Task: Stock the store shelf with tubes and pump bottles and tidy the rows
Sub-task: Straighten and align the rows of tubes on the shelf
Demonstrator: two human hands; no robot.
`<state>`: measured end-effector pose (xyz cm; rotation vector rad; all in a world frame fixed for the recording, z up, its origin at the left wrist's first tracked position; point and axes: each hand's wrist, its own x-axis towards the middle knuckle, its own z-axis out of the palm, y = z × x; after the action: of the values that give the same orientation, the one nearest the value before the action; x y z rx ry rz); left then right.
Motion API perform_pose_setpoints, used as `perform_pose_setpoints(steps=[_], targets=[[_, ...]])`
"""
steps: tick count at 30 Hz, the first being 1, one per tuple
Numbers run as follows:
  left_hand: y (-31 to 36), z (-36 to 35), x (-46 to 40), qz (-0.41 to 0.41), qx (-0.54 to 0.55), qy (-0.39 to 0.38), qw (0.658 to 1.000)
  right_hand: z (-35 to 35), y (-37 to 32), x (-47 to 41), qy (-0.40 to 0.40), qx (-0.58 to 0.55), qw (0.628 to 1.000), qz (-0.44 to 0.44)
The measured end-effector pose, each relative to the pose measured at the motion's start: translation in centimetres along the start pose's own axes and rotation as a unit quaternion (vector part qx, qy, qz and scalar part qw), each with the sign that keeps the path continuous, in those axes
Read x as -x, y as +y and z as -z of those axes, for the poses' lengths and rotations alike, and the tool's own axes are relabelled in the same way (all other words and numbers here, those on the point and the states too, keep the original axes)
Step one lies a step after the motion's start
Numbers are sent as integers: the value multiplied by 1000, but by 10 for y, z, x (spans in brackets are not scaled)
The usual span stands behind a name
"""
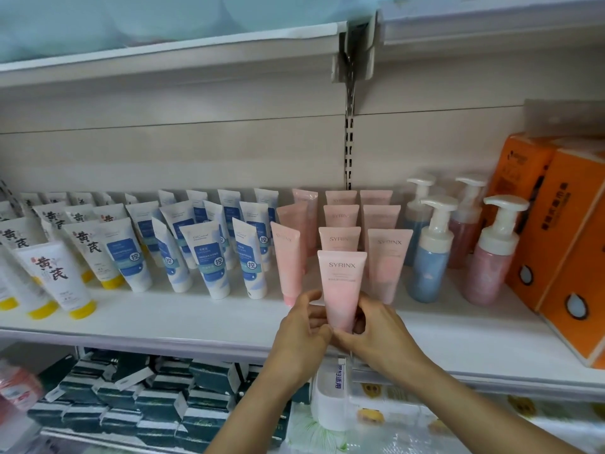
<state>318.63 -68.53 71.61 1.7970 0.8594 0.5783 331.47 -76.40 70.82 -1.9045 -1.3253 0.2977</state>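
Observation:
A pink SYRINX tube stands cap down at the front of the white shelf. My left hand and my right hand both grip its lower end, fingers curled round it from either side. Behind it more pink tubes stand in three rows. To the right stand pump bottles, a blue one and a pink one in front, two more behind. Blue-and-white tubes and yellow-capped white tubes fill the shelf to the left, several leaning.
Orange tissue packs stand at the shelf's right end. The lower shelf holds dark green boxes and a white box under my wrists. The shelf above overhangs, with a metal upright behind the pink rows.

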Motion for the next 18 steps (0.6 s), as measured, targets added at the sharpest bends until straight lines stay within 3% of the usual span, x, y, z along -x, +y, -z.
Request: perform_pose_setpoints(steps=[10,18], targets=[[2,6,3,-8,-17,24,1000,16,-5,7,-12,21,1000,1],[18,16,24,-71,-1,115,991,41,0,24,74,33,996,49]])
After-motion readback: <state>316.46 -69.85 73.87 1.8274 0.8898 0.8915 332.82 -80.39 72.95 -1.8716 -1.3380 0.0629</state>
